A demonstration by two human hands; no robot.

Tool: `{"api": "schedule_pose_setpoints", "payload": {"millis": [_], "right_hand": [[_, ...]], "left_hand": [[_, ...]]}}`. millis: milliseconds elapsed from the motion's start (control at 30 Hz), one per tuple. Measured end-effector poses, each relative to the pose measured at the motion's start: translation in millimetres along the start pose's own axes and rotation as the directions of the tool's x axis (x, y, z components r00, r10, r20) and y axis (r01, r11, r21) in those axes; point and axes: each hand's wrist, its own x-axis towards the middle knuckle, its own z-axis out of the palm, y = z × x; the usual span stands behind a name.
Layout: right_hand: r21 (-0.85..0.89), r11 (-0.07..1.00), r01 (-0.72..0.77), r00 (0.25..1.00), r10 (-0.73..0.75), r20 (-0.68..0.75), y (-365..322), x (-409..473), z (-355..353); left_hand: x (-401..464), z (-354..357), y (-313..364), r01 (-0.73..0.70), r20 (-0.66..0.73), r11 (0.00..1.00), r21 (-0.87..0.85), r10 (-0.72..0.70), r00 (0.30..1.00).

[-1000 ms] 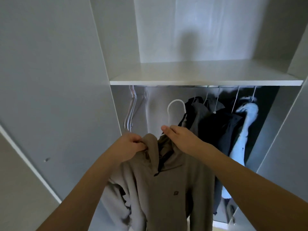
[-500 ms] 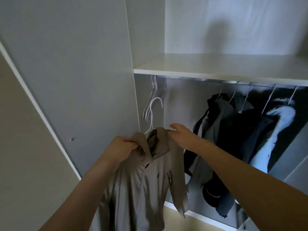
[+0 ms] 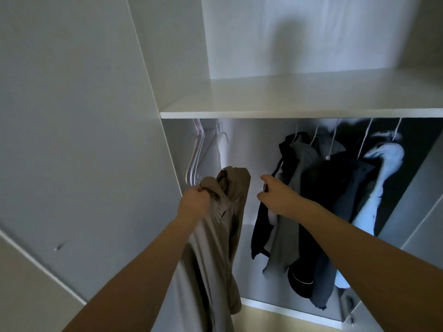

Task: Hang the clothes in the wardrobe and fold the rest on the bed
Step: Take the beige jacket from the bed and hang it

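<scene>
The left hand (image 3: 195,202) grips the collar of a taupe long-sleeved shirt (image 3: 223,236), its fingers curled tight around the bunched fabric at the neckline. The shirt hangs inside the open white wardrobe (image 3: 287,113), on the left side of the space below the flat white shelf (image 3: 299,99), with its body and one sleeve dropping past the wardrobe's bottom edge. Just behind and to the left of the collar, a cluster of pale empty plastic hangers (image 3: 196,152) hangs close to the wardrobe's left wall. The right hand (image 3: 273,196) is apart from the taupe shirt, reaching toward the front edge of a black jacket (image 3: 266,224) that hangs further right; its fingers are bent around something small and dark, though what they hold cannot be told. Beside the black jacket hang a grey garment (image 3: 292,207), a dark navy garment (image 3: 340,200) and a light blue garment (image 3: 381,183), all suspended on thin white hangers under the shelf. A bare stretch of wardrobe back wall shows between the taupe shirt and the black jacket.
</scene>
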Motion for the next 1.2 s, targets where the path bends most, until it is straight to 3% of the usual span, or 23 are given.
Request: {"api": "schedule_pose_setpoints", "payload": {"millis": [267, 467, 667, 1200], "right_hand": [[-0.012, 0.999, -0.046, 0.991, 0.044, -0.123, 24.0, 38.6, -30.6], [-0.027, 0.996, -0.084, 0.975, 0.076, -0.209, 42.5, 59.2, -46.5], [-0.028, 0.986, -0.165, 0.95, 0.151, -0.274, 58.9, 85.0, -55.6], [-0.198, 0.974, -0.107, 0.924, 0.024, -0.381, 88.7, 128.0, -62.0]], "left_hand": [[72.9, 68.9, 41.8, 0.044, 0.086, 0.99, -0.132, -0.032, 0.996], [121.2, 117.0, 67.1, -0.043, 0.153, 0.993, -0.114, 0.061, 0.986], [154.2, 158.5, 91.3, -0.099, 0.099, 0.976, -0.195, 0.12, 0.988], [204.1, 223.1, 127.9, -0.114, 0.203, 0.986, -0.117, 0.137, 0.97]]}}
